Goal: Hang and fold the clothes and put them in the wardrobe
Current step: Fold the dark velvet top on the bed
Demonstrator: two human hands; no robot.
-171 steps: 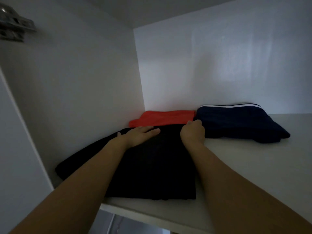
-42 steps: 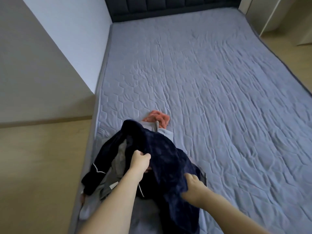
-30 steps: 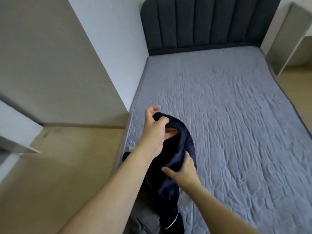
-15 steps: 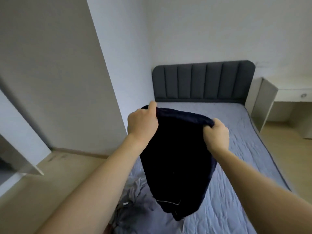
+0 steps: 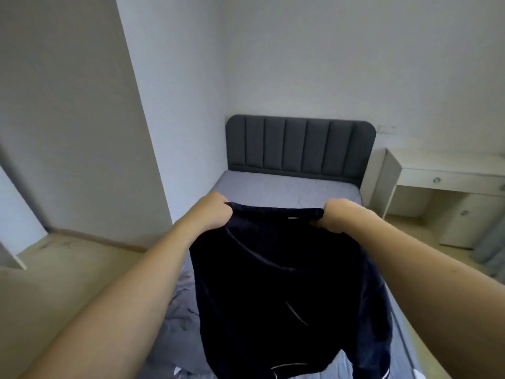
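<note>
Holding a dark garment (image 5: 276, 285) up above the bed (image 5: 284, 187), the left hand (image 5: 211, 214) and right hand (image 5: 337, 217) each clench its top edge; folding probably needs it laid flat on the bed.

- Between the left hand (image 5: 211, 214) and right hand (image 5: 337, 217), the stretched dark garment (image 5: 278, 283) hangs and blocks the way down.
- Beyond both hands: open air above the bed (image 5: 287, 188).
- Left of the left hand: bare floor (image 5: 68, 272), then a wall (image 5: 82, 119).
- Right of the right hand: a white desk (image 5: 448, 170).
</note>
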